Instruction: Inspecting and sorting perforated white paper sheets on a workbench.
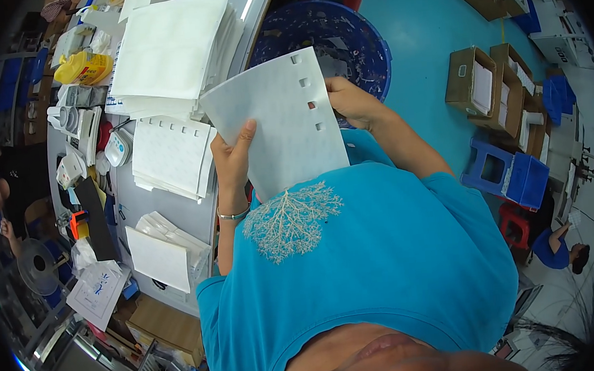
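Note:
A white sheet [278, 124] with several small square holes along its right edge is tilted up in front of my chest. My left hand [235, 155] grips its left side, thumb on the near face and the other fingers behind. My right hand [355, 103] is bent at the sheet's right edge, beside the holes. Its fingertips are hidden behind the sheet, so its grip does not show. Left of the sheet, on the table, lies a stack of similar sheets with square holes [165, 154]. Beyond it rises a taller stack of white sheets [168, 49].
A large blue bin [370, 54] with scraps inside stands just past my right hand. On the table's left are a yellow packet [83, 68] and another pile of white sheets [160, 259]. Cardboard boxes [470, 84] and a blue stool [527, 180] stand at the right. Other people sit farther off.

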`<state>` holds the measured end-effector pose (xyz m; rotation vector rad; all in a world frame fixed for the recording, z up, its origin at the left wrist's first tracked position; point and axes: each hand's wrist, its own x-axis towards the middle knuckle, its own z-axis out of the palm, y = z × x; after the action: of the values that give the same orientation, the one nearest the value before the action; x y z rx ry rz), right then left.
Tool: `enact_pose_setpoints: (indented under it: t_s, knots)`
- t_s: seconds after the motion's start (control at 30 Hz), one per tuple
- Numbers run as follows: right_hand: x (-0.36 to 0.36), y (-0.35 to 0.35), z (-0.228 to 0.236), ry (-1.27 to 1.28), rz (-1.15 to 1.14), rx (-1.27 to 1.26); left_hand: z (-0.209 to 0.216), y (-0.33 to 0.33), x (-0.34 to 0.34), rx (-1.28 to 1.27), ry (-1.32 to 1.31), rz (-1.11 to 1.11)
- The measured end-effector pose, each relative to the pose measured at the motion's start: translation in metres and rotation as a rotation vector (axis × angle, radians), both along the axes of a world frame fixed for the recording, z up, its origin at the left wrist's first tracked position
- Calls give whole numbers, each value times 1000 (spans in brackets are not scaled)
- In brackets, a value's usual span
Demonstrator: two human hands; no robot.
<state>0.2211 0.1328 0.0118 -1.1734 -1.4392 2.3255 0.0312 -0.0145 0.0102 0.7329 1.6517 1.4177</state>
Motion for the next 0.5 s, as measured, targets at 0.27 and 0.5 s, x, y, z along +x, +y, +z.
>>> enact_pose_setpoints:
  t_s: [0.27,0.5]
  knots:
    - [21,6,-23,461,-85,-417,-7,-2,-3,12,-36,32]
    - [24,12,-18,280,-1,-46,4,2,6,14,10,1]
